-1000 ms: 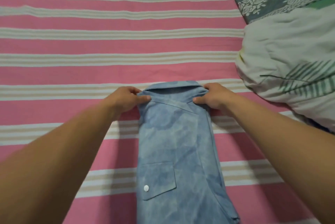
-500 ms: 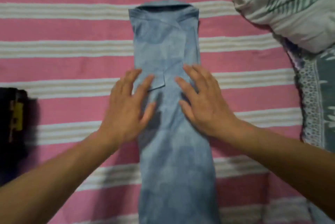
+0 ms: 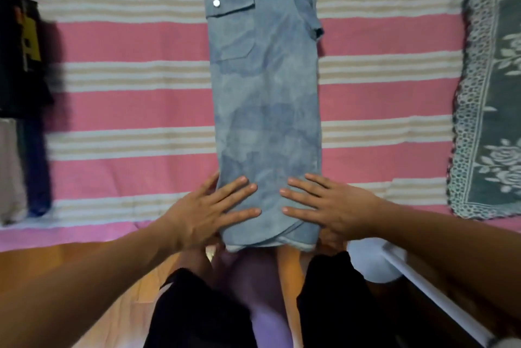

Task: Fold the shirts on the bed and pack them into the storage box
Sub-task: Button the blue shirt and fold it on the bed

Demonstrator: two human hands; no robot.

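My left hand (image 3: 208, 212) and right hand (image 3: 327, 206) lie flat, fingers straight and spread, pressing the near end of the blue shirt (image 3: 267, 111). Neither grips it. Folded into a long strip, the shirt stretches away from my fingertips across the pink striped bed (image 3: 127, 111).

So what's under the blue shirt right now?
The blue shirt lies flat on the pink striped bedsheet, which shows on both sides of it. The left hand and right hand press on its near end. Anything beneath the cloth is covered.
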